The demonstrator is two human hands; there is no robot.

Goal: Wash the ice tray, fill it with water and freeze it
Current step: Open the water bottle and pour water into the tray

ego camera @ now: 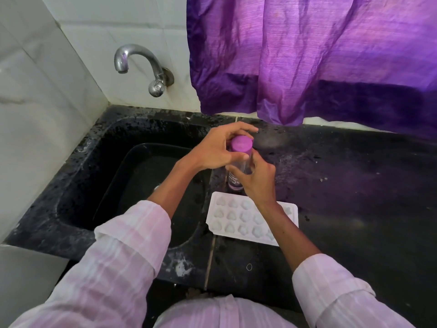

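Note:
A white ice tray (pixel 238 218) with heart-shaped cells lies flat on the black counter, just right of the sink; my right forearm crosses its right part. Behind it stands a clear bottle (pixel 234 183) with a purple cap (pixel 241 143). My left hand (pixel 217 150) wraps over the cap from the left, fingers curled around it. My right hand (pixel 257 181) grips the bottle's body from the right. Whether the bottle holds water is unclear.
A black stone sink (pixel 123 162) sits to the left, with a chrome tap (pixel 139 65) on the white tiled wall above. A purple curtain (pixel 319 55) hangs over the back of the black counter (pixel 354 197). Pink-striped sleeves fill the foreground.

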